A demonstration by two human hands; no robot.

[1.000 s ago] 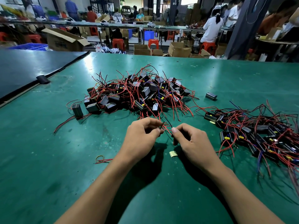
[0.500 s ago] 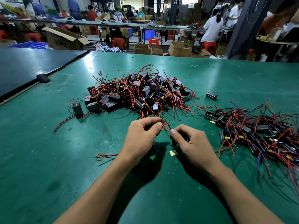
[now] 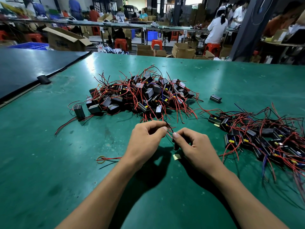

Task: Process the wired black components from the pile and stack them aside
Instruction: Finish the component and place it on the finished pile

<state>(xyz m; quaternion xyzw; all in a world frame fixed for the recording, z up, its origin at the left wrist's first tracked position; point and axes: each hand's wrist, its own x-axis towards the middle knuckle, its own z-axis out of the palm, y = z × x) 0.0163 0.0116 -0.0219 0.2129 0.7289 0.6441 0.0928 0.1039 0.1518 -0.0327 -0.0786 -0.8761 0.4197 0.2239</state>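
Observation:
A pile of black box components with red and black wires [image 3: 142,95] lies in the middle of the green table [image 3: 49,162]. A second heap of the same wired components [image 3: 267,138] spreads along the right side. My left hand [image 3: 145,138] and my right hand [image 3: 193,146] meet in front of the middle pile. Both pinch the thin red and black wires [image 3: 170,129] stretched between their fingertips. The component those wires belong to is hidden behind my right hand.
A lone black component [image 3: 215,98] sits between the two heaps. A small yellow tape scrap [image 3: 176,157] lies under my right hand, and a loose wire with a yellow loop [image 3: 105,159] lies left of my left wrist. A black mat [image 3: 33,66] covers the far left.
My two hands have shifted slightly and their fingertips have moved a little closer over the wires. The piles have not moved.

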